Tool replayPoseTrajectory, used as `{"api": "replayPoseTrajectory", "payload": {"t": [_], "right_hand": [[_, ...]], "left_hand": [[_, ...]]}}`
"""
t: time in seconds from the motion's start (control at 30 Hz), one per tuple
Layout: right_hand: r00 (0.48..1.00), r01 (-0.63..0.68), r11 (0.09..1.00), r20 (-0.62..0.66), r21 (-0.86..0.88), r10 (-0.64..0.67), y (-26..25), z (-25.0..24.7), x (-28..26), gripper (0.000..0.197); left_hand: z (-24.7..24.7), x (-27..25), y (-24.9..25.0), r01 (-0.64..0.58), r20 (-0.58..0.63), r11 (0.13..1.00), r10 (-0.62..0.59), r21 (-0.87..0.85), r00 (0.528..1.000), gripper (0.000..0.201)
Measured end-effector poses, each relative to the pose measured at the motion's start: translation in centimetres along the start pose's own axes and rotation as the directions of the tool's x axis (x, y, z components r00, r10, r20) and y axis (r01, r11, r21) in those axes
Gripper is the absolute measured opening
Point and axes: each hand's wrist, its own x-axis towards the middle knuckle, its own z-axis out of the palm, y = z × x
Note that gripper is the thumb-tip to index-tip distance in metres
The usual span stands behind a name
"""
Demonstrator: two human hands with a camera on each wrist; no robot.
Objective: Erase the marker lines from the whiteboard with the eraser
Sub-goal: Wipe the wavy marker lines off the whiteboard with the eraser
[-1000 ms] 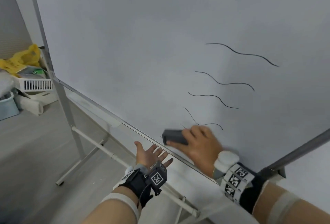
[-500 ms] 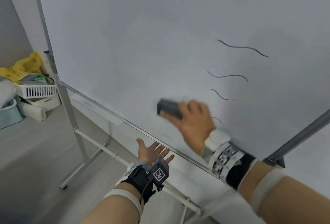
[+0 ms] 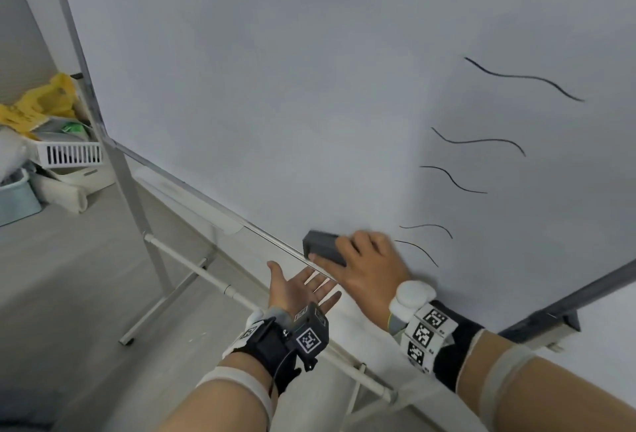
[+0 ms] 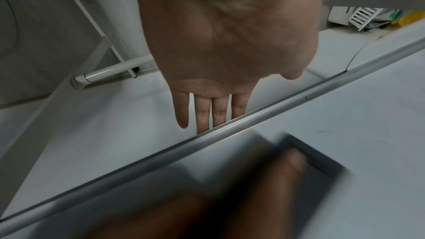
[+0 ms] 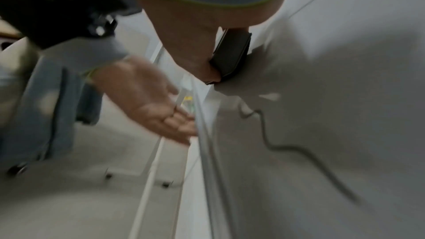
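Observation:
The whiteboard (image 3: 309, 87) fills the head view, with several wavy black marker lines (image 3: 478, 141) at its right. My right hand (image 3: 364, 263) grips the dark grey eraser (image 3: 321, 246) and holds it flat against the board just above the bottom rail, left of the lowest lines. The right wrist view shows the eraser (image 5: 232, 55) pinched between thumb and fingers on the board. My left hand (image 3: 299, 288) is held palm up, fingers straight, just under the board's lower rail (image 4: 253, 117), holding nothing. Motion blurs the eraser (image 4: 322, 168) in the left wrist view.
The board stands on a white metal frame with a cross bar (image 3: 192, 266) and a marker tray (image 3: 192, 204). White baskets (image 3: 72, 154) and yellow bags (image 3: 38, 104) sit on the floor at far left. A dark board edge (image 3: 568, 290) runs at lower right.
The right hand swept the eraser up the board and back down to the bottom rail. The left ends of the lower lines are shorter. The left hand stayed under the rail.

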Motion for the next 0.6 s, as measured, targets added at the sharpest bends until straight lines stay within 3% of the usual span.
{"api": "replayPoseTrajectory", "payload": {"t": [0.13,0.33,0.5,0.6], "right_hand": [[0.989,0.101,0.995,0.106,0.001,-0.100,-1.6,0.6,-0.7,0.040],[0.989,-0.140,0.989,0.051,-0.044,0.142,-0.4,-3.1,-0.4,0.054],[0.983,0.082,0.991,0.170,-0.105,-0.063,2.0,-4.8,-5.1,0.053],[0.995,0.036,0.987,0.099,-0.154,-0.021,5.4,-8.6,-5.0,0.058]], "left_hand": [[-0.5,-0.4,0.2,0.025,0.022,1.000,-0.025,0.010,0.999,0.115],[0.6,-1.6,0.4,0.072,-0.019,0.997,-0.073,-0.041,0.997,0.101],[1.5,-2.2,-1.1,0.117,-0.008,0.993,-0.117,-0.029,0.993,0.096],[2.3,-2.9,-2.4,0.122,-0.008,0.991,-0.122,-0.047,0.992,0.092]]}}
